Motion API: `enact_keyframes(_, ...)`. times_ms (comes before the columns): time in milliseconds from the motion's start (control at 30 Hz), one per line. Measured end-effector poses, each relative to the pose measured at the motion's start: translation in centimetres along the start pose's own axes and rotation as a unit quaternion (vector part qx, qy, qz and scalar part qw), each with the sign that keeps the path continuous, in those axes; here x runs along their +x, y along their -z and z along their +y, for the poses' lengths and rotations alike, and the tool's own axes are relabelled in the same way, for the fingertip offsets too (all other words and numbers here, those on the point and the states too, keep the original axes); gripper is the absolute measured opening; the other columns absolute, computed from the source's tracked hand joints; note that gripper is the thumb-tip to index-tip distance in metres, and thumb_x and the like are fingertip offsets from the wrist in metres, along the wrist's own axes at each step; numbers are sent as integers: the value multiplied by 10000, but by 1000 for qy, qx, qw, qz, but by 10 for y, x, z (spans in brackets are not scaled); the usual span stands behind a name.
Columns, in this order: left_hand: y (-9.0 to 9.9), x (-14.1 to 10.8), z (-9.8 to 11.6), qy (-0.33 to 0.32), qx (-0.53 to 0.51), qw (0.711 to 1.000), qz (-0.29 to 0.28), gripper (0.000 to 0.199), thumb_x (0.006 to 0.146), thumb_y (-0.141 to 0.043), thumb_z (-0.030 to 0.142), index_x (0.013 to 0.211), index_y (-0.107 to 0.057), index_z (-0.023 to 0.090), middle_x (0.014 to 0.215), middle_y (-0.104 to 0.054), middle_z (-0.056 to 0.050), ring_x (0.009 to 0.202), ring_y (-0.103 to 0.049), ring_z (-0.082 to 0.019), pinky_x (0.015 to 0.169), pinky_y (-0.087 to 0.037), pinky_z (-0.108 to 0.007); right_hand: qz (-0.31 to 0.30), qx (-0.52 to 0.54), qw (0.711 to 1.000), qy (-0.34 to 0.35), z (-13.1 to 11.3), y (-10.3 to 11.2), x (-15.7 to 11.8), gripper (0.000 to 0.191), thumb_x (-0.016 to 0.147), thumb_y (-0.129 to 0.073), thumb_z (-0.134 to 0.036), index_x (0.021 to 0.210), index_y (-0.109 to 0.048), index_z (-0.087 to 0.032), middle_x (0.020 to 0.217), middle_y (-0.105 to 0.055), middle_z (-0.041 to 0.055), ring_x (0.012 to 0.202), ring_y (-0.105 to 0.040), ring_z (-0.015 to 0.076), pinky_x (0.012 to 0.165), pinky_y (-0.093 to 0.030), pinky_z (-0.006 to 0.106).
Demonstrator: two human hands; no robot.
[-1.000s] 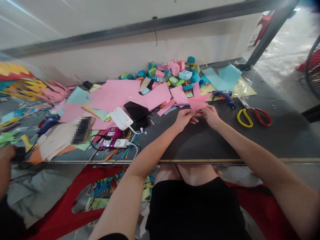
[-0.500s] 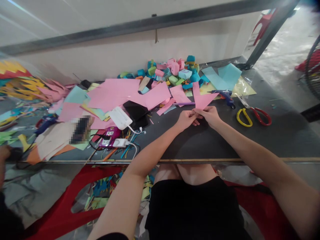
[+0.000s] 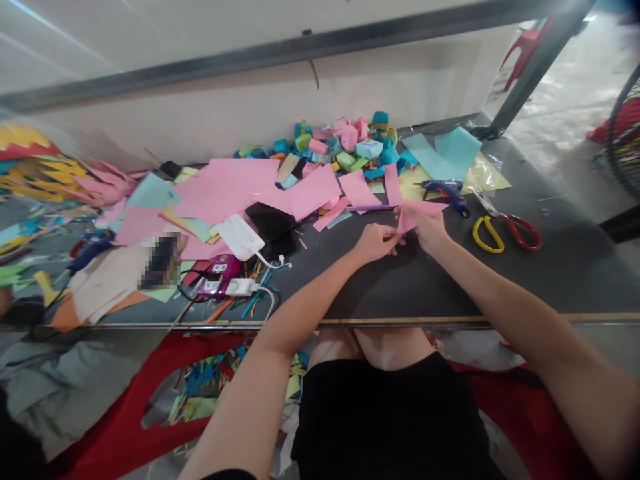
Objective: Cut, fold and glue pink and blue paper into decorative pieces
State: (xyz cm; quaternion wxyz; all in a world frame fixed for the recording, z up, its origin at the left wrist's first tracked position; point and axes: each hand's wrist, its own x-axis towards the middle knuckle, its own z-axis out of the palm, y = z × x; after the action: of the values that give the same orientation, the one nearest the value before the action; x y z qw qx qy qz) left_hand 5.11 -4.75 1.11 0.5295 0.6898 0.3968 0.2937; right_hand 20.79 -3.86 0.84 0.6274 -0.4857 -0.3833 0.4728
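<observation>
Between my hands is a pink paper piece (image 3: 411, 217) with a pointed corner toward the right. My left hand (image 3: 376, 241) pinches its lower left corner, fingers closed. My right hand (image 3: 426, 225) grips its upper side with thumb and fingers. Just beyond lies a pink paper strip (image 3: 393, 185) on the table. A blue glue gun (image 3: 447, 190) rests behind my right hand. Scissors with one yellow and one red handle (image 3: 506, 227) lie to the right of it.
Small folded paper boxes (image 3: 349, 138) in several colours are heaped at the back of the dark table (image 3: 565, 280). Pink sheets (image 3: 225, 187), a black phone (image 3: 273, 223), a white power bank (image 3: 241, 235) and a purple power strip (image 3: 220, 273) lie to the left. A metal bar (image 3: 200, 70) runs above.
The pink paper piece has been turned and lowered, its point now farther right. My right hand has shifted its grip to the upper side, and my hands are slightly farther apart.
</observation>
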Motion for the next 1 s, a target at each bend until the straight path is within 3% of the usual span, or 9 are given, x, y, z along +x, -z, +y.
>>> enact_keyframes(167, 0, -1, -3, -15, 21, 1000, -7, 206, 975, -641, 208, 883, -800, 115, 888, -833, -92, 538, -698, -80, 536, -540, -170, 43, 40, 998, -4, 2, 4, 9, 278, 593, -917, -373, 772, -767, -222, 923, -818, 57, 940, -763, 238, 847, -646, 352)
enact_keyframes(267, 0, -1, -6, -13, 16, 1000, -1, 217, 980, -615, 211, 923, -801, 115, 905, -832, -98, 559, -705, -92, 562, -547, -188, 36, 58, 998, -2, 0, 6, 12, 355, 524, -966, -417, 744, -765, -224, 891, -815, 45, 961, -766, 243, 860, -636, 349)
enact_keyframes(467, 1, -1, -9, -73, 38, 988, 129, 181, 913, -722, 311, 937, -817, 158, 896, -825, -53, 799, -748, -160, 795, -552, -243, -65, 7, 997, 37, -4, 6, 4, 350, 508, -987, -456, 657, -783, -213, 738, -775, 37, 746, -724, 202, 786, -624, 363)
enact_keyframes(533, 2, -1, -10, -77, 53, 984, 155, 247, 928, -703, 369, 852, -816, 163, 816, -805, -35, 751, -723, -161, 764, -530, -244, -102, -8, 994, 24, -4, 4, 1, 354, 519, -980, -467, 687, -801, -212, 735, -774, 39, 720, -708, 194, 779, -623, 372)
enact_keyframes(633, 4, 0, -14, -74, 37, 985, 154, 337, 932, -690, 419, 727, -793, 172, 688, -751, -14, 656, -680, -147, 688, -501, -235, -110, -16, 994, 3, -4, 1, -1, 409, 511, -976, -481, 765, -809, -208, 792, -787, 44, 773, -717, 198, 797, -618, 370)
enact_keyframes(733, 5, 2, -18, -73, -15, 979, 187, 293, 930, -687, 403, 778, -811, 186, 609, -704, 8, 596, -644, -127, 658, -485, -229, -116, -36, 993, 3, -6, 0, -1, 474, 503, -971, -509, 799, -780, -192, 812, -782, 48, 814, -723, 205, 779, -606, 348)
enact_keyframes(833, 5, 6, -23, -82, -46, 965, 243, 239, 915, -703, 369, 801, -812, 190, 567, -657, 31, 555, -586, -97, 619, -446, -214, -167, -96, 981, -16, -7, 0, -2, 484, 489, -977, -514, 765, -766, -177, 735, -762, 42, 705, -690, 173, 652, -558, 291)
enact_keyframes(1000, 2, 10, -23, -66, -131, 958, 244, 239, 905, -709, 378, 817, -796, 173, 627, -673, 28, 541, -556, -77, 577, -447, -209, -214, -176, 960, -35, -6, 0, -6, 435, 500, -973, -534, 620, -755, -178, 649, -754, 52, 568, -637, 128, 513, -460, 240)
